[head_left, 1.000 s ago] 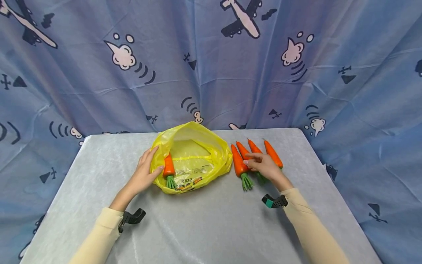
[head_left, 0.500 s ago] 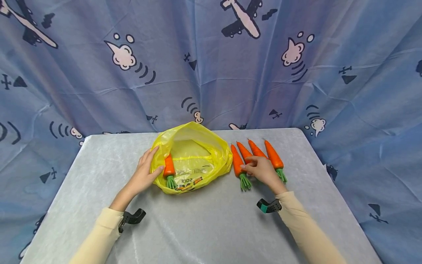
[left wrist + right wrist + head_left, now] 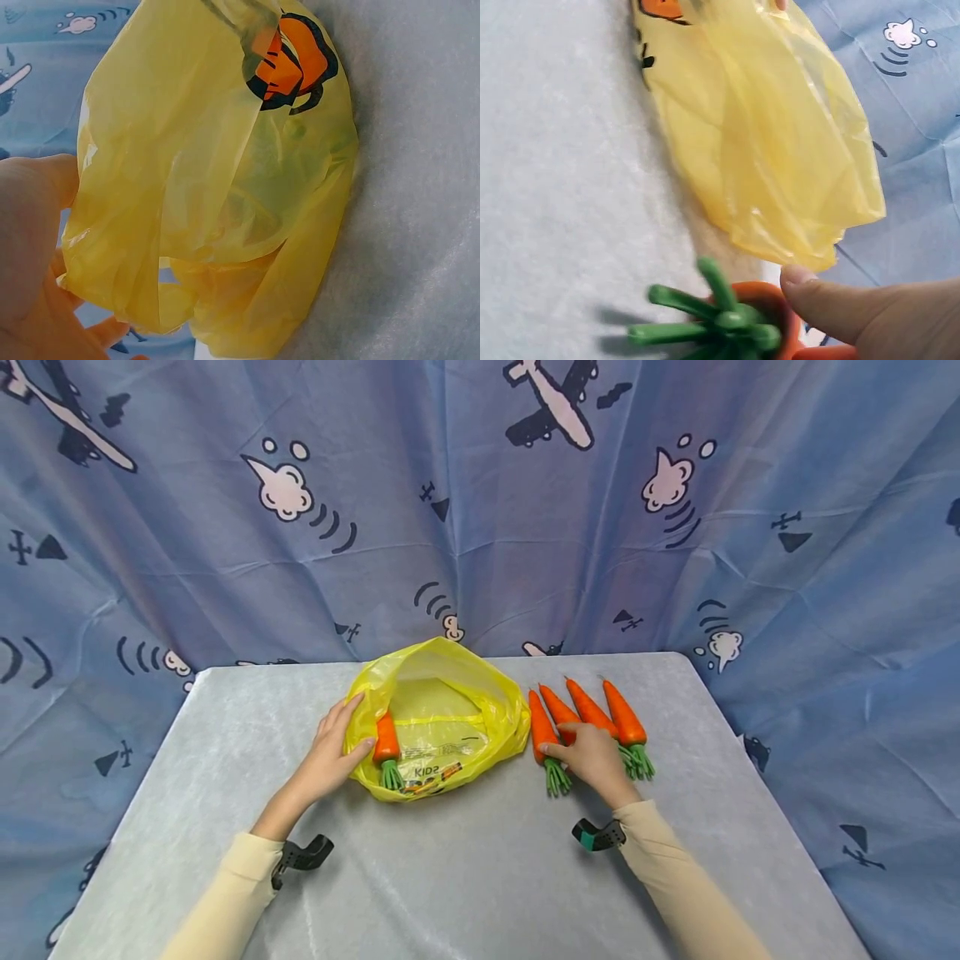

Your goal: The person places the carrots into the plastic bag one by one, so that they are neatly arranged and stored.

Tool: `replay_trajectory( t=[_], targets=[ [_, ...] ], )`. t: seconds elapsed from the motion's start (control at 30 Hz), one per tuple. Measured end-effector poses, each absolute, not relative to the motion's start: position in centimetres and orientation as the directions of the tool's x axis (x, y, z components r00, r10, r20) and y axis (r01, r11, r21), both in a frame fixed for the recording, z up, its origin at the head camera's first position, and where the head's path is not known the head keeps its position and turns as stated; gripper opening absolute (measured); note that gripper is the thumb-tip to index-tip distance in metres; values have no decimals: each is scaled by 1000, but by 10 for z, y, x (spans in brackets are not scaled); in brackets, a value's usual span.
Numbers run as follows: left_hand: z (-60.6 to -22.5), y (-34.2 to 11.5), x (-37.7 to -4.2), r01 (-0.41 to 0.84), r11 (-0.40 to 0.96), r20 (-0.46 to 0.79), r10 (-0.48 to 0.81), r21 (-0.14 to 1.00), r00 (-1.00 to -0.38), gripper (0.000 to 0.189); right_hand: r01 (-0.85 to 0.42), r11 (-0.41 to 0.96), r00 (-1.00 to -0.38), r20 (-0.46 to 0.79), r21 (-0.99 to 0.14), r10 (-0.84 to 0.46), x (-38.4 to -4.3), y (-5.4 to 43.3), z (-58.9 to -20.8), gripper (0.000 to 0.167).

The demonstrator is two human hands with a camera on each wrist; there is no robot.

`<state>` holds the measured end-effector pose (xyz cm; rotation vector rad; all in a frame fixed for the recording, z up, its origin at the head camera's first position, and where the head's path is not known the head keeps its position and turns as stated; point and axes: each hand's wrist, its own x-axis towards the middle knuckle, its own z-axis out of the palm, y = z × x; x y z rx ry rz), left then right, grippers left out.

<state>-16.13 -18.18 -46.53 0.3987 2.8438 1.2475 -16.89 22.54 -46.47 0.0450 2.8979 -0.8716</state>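
Five carrots show: one carrot (image 3: 387,739) inside the yellow bag (image 3: 438,697), left of centre near the table's (image 3: 465,893) far edge, and four toward the right edge. The right hand's (image 3: 602,762) thumb touches the leftmost's crown, clearest from the right wrist; whether its fingers clamp, I cannot tell. The left hand (image 3: 324,762), fingers spread, touches the bag.

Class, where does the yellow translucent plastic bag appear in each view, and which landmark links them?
Head: the yellow translucent plastic bag, just left of and below centre.
Left wrist: middle, cut by the top edge.
Right wrist: upper middle.
Shared landmark: blue printed fabric curtain.
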Motion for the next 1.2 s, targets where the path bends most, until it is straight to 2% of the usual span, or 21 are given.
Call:
replay_trajectory(
  t=[0.2,0.57,0.83,1.2],
  targets=[
    [-467,-183,-162,231,652,98,235,722,-967,76,20,845,-999,-38,-534,-1,-169,223,-476,64],
    [-466,-181,-162,229,651,97,233,723,-968,76,-12,792,-999,43,-610,18,-165,228,-473,55],
    [-466,-180,-162,234,643,102,237,729,-966,76,41,788,-997,22,-614,69,-165,241,-456,57],
    [-466,-183,-163,234,643,92,247,729,-965,75,29,747,-998,16,-665,54,-165,245,-418,59]
  ],
)
